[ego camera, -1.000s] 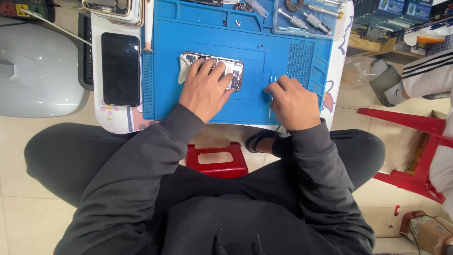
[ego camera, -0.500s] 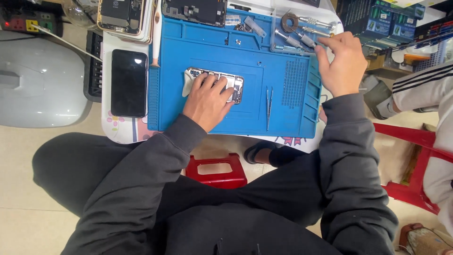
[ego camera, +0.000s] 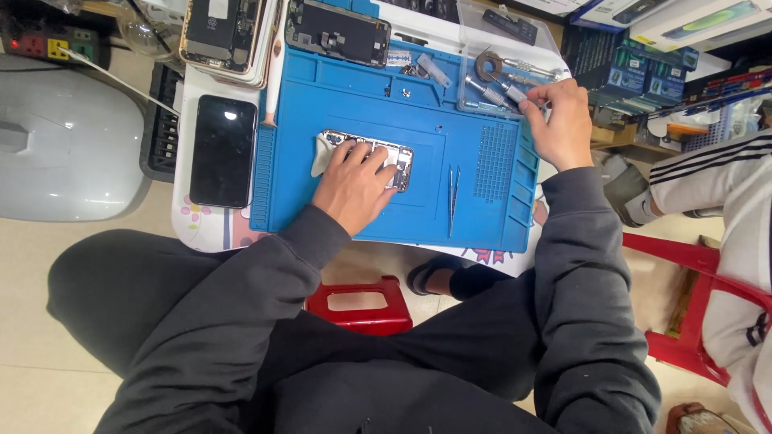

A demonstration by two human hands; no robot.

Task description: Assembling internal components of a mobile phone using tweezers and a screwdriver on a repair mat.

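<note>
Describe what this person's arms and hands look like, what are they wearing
Both arms are covered by long, loose dark grey sleeves ending in ribbed cuffs at the wrists. The left hand and right hand are bare: no gloves, and no rings, watch or wrist straps show. The sleeves are plain, without visible stripes or markings.

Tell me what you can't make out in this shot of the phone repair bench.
Head view only:
- Opened phone: mostly covered by the left hand.
- Which tool the right hand pinches: fingers hide it.
- Small parts in the clear tray: too small to identify.
- Second opened phone at top: cut off by the frame edge.
</note>
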